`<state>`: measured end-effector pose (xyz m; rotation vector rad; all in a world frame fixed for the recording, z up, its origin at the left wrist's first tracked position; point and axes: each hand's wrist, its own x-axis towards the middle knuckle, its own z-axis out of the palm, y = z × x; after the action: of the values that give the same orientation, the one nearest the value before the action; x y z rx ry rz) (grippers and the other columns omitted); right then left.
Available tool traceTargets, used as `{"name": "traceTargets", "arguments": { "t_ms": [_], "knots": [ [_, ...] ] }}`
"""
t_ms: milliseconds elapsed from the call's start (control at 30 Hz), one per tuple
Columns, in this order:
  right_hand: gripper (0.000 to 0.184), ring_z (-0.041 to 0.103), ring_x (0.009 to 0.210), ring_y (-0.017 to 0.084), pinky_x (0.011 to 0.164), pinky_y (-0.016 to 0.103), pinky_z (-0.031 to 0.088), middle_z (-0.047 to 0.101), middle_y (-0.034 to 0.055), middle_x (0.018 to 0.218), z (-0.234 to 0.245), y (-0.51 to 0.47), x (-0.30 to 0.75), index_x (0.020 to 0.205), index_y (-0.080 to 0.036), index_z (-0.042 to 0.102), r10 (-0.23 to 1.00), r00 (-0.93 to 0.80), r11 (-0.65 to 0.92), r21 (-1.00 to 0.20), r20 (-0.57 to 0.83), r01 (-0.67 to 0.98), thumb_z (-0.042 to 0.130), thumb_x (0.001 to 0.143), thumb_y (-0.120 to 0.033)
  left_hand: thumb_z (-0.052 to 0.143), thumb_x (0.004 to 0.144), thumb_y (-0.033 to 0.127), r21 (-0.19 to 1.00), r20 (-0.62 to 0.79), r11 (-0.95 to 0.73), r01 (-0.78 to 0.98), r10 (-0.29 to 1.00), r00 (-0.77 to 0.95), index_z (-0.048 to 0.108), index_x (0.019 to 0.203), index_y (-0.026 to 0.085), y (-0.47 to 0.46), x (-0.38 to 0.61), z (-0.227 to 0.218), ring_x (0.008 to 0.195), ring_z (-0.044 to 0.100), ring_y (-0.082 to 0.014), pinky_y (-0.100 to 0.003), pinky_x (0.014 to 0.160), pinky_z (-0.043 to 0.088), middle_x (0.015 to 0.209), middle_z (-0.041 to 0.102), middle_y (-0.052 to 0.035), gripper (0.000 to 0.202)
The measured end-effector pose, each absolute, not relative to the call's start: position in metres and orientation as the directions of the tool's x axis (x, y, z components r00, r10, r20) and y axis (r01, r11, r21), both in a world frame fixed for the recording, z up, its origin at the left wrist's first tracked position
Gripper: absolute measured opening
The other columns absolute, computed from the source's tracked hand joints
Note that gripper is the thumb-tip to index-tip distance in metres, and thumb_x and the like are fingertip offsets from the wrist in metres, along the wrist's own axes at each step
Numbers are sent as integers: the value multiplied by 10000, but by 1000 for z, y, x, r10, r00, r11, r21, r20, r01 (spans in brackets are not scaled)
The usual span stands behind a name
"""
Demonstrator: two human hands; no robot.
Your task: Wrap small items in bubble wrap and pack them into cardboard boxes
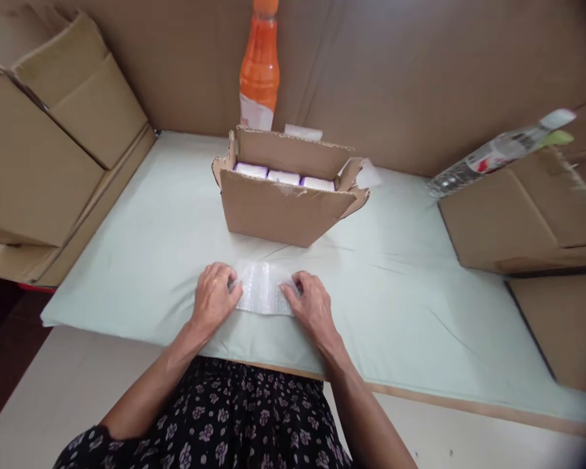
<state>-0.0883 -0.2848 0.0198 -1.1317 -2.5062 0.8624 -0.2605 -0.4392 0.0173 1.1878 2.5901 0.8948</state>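
A strip of clear bubble wrap (261,286) lies on the pale green cloth near the front edge. Its left end is pinched by my left hand (213,296), the thumb on top and the fingers curled. At the other end, my right hand (311,301) grips it the same way. Just beyond the strip stands an open cardboard box (283,212) with its short flaps up. Inside it, white packs with purple edges (284,177) sit side by side in a row.
Behind the box are an orange bottle (260,71) and a small white piece (303,133). Large cartons (39,150) stand at the left; more cartons (512,208) are at the right, with a clear plastic bottle (498,153) leaning there. Pale cloth (395,312) covers the table.
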Motion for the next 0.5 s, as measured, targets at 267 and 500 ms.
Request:
{"name": "traceTargets", "arguments": {
  "t_ms": [267, 500],
  "knots": [
    [176, 576, 676, 124, 657, 263, 498, 616, -29, 779, 108, -270, -80, 951, -231, 594, 676, -673, 529, -833, 300, 160, 706, 888, -352, 706, 870, 309, 793, 387, 210, 572, 551, -739, 621, 905, 212, -451, -269, 86, 711, 637, -119, -242, 690, 508, 796, 662, 34, 134],
    [283, 646, 798, 162, 707, 313, 549, 647, -7, 867, 191, -172, -150, 959, -222, 592, 612, -592, 618, -784, 525, -57, 781, 824, -384, 678, 828, 148, 591, 635, 72, 803, 572, -518, 603, 939, 212, -343, -340, 190, 757, 599, -120, -261, 772, 516, 825, 624, 34, 148]
  ]
}}
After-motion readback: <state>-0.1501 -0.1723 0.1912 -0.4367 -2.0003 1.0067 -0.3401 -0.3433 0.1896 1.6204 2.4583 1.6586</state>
